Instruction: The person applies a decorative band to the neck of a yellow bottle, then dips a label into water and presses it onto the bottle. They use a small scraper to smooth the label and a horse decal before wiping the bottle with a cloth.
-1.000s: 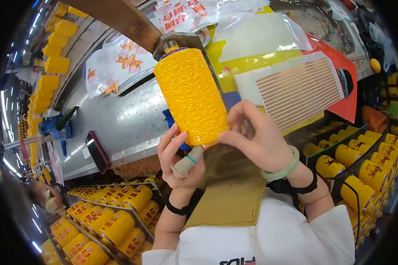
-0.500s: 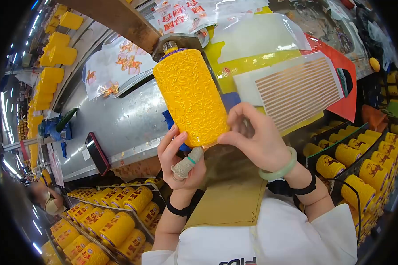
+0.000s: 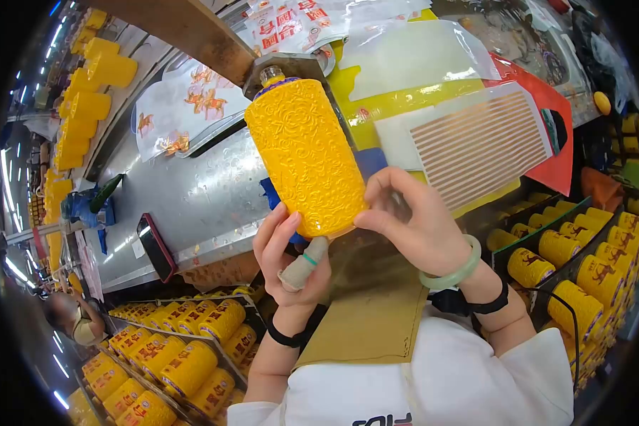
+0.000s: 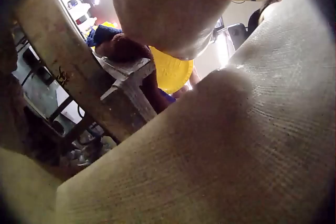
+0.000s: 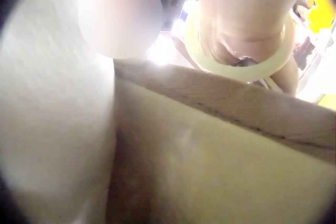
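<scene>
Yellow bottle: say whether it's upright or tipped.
The bottle is tipped: the head view shows its patterned side from above, neck at the far end, left hand and right hand touching its near end.

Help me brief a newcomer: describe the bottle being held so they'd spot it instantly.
Start at the metal workbench, then find the left hand and right hand at its near side. Both touch the base end of the embossed yellow bottle, its neck pointing away from the hands. Unlike the red-decorated yellow bottles stacked nearby, its visible face bears only swirling yellow relief.
</scene>
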Available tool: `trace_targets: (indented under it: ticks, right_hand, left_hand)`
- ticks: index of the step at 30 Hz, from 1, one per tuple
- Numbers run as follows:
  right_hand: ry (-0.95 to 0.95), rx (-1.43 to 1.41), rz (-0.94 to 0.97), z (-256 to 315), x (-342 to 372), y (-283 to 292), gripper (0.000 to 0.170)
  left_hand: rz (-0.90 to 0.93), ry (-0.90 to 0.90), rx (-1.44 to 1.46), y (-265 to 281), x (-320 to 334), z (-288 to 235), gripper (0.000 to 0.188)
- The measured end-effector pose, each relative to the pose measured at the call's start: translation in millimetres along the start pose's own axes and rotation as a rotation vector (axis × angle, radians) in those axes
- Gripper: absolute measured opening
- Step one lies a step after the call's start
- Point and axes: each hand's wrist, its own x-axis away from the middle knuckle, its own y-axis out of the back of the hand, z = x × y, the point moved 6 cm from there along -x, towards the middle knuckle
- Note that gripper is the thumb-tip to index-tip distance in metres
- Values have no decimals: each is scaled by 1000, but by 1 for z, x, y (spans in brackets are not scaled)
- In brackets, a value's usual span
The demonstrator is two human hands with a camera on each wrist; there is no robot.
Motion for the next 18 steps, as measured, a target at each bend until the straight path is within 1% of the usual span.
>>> trace_targets:
  ticks: [1,2,4,5,7,8,9,11,13,14,15,16,17,18]
  right_hand:
    - [-23,-16,10,-1,0,0,27]
    - [-23,-17,10,1,0,0,27]
    - [-40,-15,17,3,1,-1,23]
    - [-40,-16,16,1,1,-1,23]
    - [-21,-120,-23,-3,1,1,19]
    - [-20,-120,-22,-3,1,1,19]
    - [-2,-120,-20,-3,1,2,19]
    - [21,-120,-14,0,3,6,21]
    - [0,-138,-39,6,6,18,23]
    - [3,-151,-83,7,8,26,24]
    - [5,-153,-86,8,9,30,24]
    - [7,-170,-156,8,11,37,25]
    - [10,-185,-224,9,12,43,26]
    - [39,-167,-230,10,9,45,26]
  left_hand:
    - [26,-50,-41,0,-1,-3,42]
    - [27,-51,-41,1,0,-3,42]
    - [37,-168,-200,0,1,-8,34]
    - [38,-169,-200,1,-1,-8,34]
    - [147,-278,-257,-5,-6,-15,32]
    - [193,-273,-246,-6,-13,-19,30]
    - [193,-273,-248,-5,-20,-20,30]
    - [304,-337,-203,-9,-29,-22,26]
    - [293,-340,-156,-6,-22,-17,25]
    - [193,-231,-83,-3,-18,-11,27]
    - [93,-120,-8,2,-13,-3,30]
    - [171,-223,-83,1,-9,-2,31]
    - [168,-222,-84,0,-10,-6,31]
    - [177,-241,-186,-4,-14,-14,30]
